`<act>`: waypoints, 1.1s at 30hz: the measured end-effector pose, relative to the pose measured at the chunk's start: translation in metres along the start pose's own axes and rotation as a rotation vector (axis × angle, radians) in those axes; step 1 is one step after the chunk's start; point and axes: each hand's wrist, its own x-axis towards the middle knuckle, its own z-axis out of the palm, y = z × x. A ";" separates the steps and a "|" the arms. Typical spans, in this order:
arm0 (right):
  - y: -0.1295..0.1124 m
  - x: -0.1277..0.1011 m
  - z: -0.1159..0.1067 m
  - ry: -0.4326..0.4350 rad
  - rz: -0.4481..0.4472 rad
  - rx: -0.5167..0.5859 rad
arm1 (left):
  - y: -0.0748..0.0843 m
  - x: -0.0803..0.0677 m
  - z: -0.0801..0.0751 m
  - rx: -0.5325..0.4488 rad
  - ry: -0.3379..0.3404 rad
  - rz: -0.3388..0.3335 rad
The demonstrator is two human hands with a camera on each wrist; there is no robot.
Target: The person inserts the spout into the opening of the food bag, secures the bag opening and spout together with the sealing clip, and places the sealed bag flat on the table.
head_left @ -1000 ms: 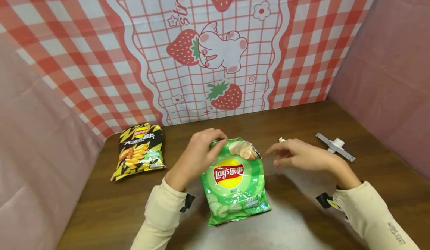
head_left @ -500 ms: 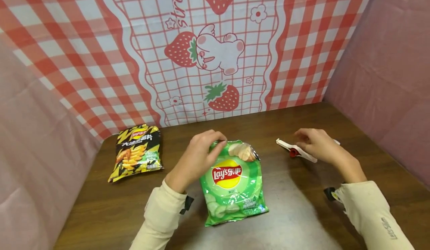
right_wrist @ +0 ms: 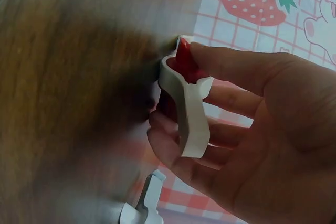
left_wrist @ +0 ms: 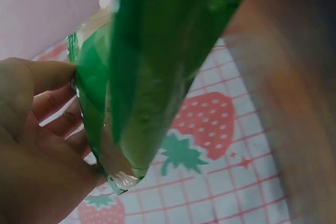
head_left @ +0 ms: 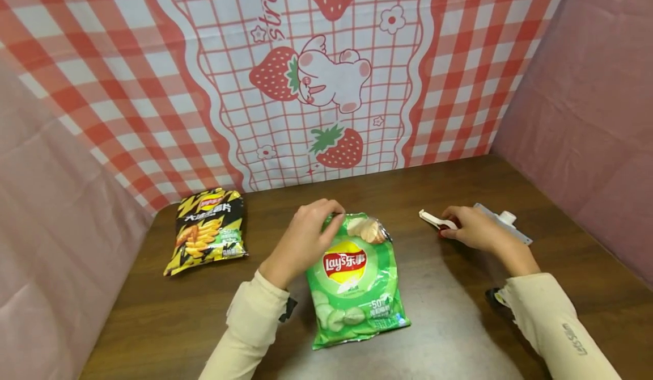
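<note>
From the head camera, the left hand point(head_left: 302, 243) pinches the top left corner of the green chip bag point(head_left: 355, 281), fingers curled over the gathered edge, with the rest of the bag lying on the brown table point(head_left: 449, 323) below those fingertips, toward the person. The bag's mouth gapes just right of the left fingers, chips showing. The right hand point(head_left: 471, 228) is well right of the bag, fingers wrapped round a white and red clip point(head_left: 432, 219) whose tip pokes out left of the fingertips; a second white clip point(head_left: 504, 222) lies just behind that hand. A yellow and black chip bag point(head_left: 208, 229) rests well left of the left fingers. In the left wrist view, the thumb and fingers point(left_wrist: 50, 80) grip the green foil edge point(left_wrist: 131, 77) firmly. In the right wrist view, the fingers point(right_wrist: 231, 69) close round the clip point(right_wrist: 186, 106), its red part under the fingertips. I judge the step to be fetching 1 clip while the bag top is held; the next move calls for bringing the clip over to the pinched edge.
</note>
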 end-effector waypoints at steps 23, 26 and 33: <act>-0.071 -0.006 -0.021 0.161 -0.172 0.070 | -0.017 -0.004 0.021 0.137 -0.122 -0.113; -0.086 -0.009 -0.022 0.198 -0.224 0.081 | -0.010 -0.002 0.021 0.081 -0.102 -0.097; -0.117 -0.017 -0.021 0.250 -0.366 0.090 | 0.005 0.000 0.021 -0.071 -0.082 -0.120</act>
